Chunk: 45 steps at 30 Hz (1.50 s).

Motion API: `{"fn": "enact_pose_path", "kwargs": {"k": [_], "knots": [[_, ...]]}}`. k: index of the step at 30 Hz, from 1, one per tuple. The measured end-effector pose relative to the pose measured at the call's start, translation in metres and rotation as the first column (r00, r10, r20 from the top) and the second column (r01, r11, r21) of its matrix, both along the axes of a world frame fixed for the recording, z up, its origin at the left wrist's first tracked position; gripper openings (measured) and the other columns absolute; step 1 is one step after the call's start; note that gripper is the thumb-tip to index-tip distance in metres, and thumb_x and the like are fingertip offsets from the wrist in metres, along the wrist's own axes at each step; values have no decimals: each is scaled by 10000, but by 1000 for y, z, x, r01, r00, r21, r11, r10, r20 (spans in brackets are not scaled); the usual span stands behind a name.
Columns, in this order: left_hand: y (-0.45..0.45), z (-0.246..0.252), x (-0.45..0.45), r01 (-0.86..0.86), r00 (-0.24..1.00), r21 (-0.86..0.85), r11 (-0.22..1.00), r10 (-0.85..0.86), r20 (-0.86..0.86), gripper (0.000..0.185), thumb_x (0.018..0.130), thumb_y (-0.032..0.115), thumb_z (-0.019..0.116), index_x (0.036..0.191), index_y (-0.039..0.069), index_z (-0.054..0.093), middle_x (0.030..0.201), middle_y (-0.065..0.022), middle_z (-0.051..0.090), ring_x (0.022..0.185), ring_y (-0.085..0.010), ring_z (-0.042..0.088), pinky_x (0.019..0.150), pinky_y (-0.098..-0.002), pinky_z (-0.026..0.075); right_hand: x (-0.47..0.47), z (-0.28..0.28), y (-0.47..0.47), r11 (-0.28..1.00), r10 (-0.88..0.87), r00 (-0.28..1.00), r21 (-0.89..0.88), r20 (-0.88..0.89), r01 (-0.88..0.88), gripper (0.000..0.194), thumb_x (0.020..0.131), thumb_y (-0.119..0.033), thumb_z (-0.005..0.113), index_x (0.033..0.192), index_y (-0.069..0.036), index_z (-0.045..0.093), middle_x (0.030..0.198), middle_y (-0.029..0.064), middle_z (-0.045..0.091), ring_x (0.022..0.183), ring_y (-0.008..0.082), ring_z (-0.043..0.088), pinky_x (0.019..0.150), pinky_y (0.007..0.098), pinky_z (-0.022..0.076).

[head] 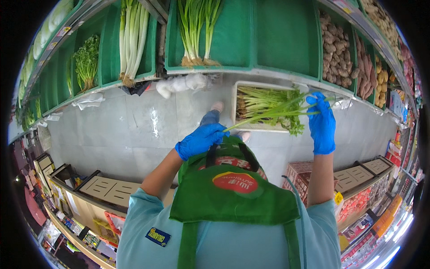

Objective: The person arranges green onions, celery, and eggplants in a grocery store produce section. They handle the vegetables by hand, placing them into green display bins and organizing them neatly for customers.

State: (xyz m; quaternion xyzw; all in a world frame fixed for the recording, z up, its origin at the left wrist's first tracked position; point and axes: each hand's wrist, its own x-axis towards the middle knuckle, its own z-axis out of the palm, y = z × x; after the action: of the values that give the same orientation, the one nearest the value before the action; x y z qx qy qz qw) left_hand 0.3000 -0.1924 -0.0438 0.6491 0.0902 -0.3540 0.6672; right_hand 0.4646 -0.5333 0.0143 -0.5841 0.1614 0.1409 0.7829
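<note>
My left hand (204, 138), in a blue glove, grips the pale lower end of a scallion-like green stalk (255, 118) in front of my apron. The stalk slants up to the right and fans into several narrow leaves. Those leaf ends are pinched in the gloved fingers of my right hand (321, 122). Under the stalk a white plastic crate (233, 104) stands on the floor. Leafy celery (265, 97) lies in it, roots to the left and leaves to the right, some hanging over the rim.
Ahead, green shelf trays (285, 37) hold large leeks (132, 40), scallions (198, 33), leafy celery (86, 62) and ginger-like roots (336, 50). White plastic wrap (183, 84) hangs below the shelf edge. Behind me are a reddish crate (299, 175) and beige display counters (107, 188). Grey tiled floor (151, 117) lies between.
</note>
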Motion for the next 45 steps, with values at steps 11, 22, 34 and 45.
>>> {"fn": "enact_pose_path", "kwargs": {"k": [11,22,34,45], "knots": [[79,-94,183,-712,520,-359,603,797,307,69,903,-19,567,917,0,632,837,-67,609,770,-179,585,680,-303,478,286,-4,215,746,429,837,390,340,-540,476,970,-197,553,1407,-46,441,1240,163,603,1101,228,581,922,339,471],[120,-174,275,-160,969,866,474,-90,229,292,848,334,635,953,61,642,971,-228,658,934,-423,628,778,-508,504,156,-119,175,856,484,874,-184,-45,-484,411,932,-106,607,1331,-33,542,1232,104,617,1077,194,607,922,333,500],[71,-118,253,-229,811,853,470,-392,433,374,986,296,498,1198,14,624,1165,-183,653,1077,-338,623,920,-388,477,-145,-200,-51,993,54,710,115,-703,39,343,920,-105,557,1256,-45,595,1081,89,676,930,180,672,813,281,537],[-140,-158,166,488,568,687,539,-793,218,389,907,167,634,1264,26,566,1165,-180,625,1005,-280,639,868,-355,508,-185,-303,-101,848,-22,689,351,-724,396,267,952,-183,576,1153,-19,638,972,99,666,856,197,659,750,283,535]]}}
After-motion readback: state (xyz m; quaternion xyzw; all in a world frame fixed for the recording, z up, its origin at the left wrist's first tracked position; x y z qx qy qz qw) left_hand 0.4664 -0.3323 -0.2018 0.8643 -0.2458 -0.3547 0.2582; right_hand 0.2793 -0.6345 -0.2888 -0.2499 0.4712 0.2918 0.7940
